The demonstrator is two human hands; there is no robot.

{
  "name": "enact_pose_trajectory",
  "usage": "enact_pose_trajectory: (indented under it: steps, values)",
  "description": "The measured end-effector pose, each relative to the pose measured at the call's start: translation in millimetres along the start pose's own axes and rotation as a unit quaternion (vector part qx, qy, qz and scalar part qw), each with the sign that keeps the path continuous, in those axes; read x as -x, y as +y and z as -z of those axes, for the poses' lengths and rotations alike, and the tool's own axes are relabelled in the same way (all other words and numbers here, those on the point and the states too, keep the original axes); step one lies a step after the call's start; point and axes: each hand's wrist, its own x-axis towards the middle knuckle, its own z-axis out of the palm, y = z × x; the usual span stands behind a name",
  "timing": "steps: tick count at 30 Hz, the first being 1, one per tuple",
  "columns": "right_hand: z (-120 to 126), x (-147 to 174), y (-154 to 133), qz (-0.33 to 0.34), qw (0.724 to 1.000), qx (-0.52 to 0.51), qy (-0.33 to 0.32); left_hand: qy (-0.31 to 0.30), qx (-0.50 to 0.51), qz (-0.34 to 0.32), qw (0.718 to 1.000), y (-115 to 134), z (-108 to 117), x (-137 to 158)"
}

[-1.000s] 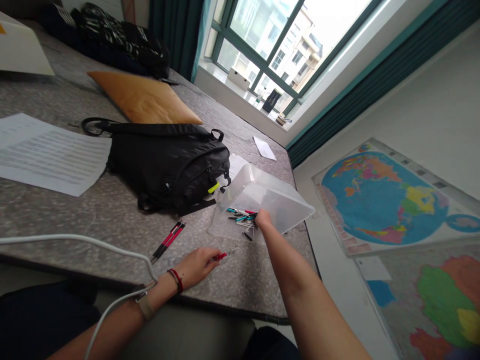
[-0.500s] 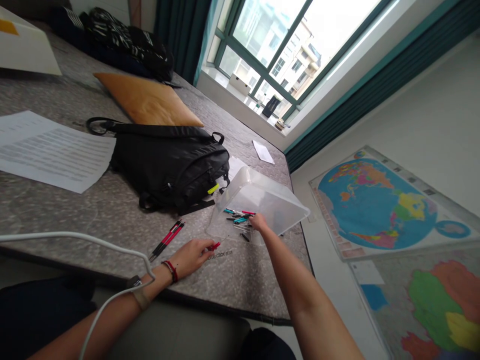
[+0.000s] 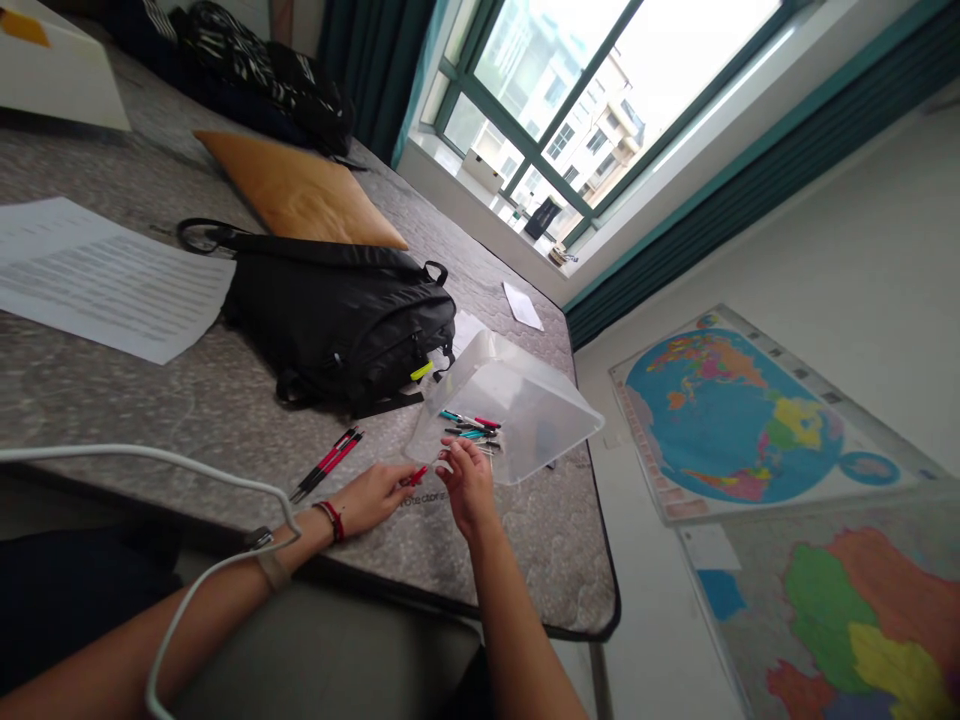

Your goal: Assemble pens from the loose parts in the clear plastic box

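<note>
Set in from the front edge of the bench (image 3: 555, 550), toward the left: two red-and-black pens (image 3: 328, 465) lying slantwise, side by side. Likely light, stiff and ready to roll; best lifted by the middle of the barrel. Just right of them, near the front edge: the left grip (image 3: 379, 495), pinched on a small red piece (image 3: 417, 476), too blurred to name surely. Probably hard, smooth plastic, nearly weightless and easy to let slip; hold with the very tips, at the thicker part, without a hard squeeze. Next along, the right grip (image 3: 466, 478), raised before the mouth of a clear bin (image 3: 532, 390), loosely curled with tips near one another; cannot tell whether grasping something slim or nothing. Farther from the front edge, inside the bin: loose pen parts (image 3: 472, 432) in a heap, presumably light, rigid and slick, apt to scatter; pick singly by the middle, from the top of the heap. Toward the right edge, the bin itself, tipped on its side, open toward the front edge. Likely thin-walled, springy and prone to slide; steady by the rim at its right-hand corner
</note>
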Motion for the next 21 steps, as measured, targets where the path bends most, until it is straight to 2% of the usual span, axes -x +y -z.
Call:
enact_pose_trajectory:
  steps: [8, 21]
  values:
    - [1.3, 2.7, 1.6, 0.032, 0.996, 0.087, 0.008, -0.008, -0.006, 0.001, 1.000, 1.3, 1.4, -0.1]
    - [0.5, 5.5, 1.8, 0.053, 0.991, 0.121, 0.027, -0.012, -0.002, 0.007, 1.000, 1.7, -0.1, 2.1]
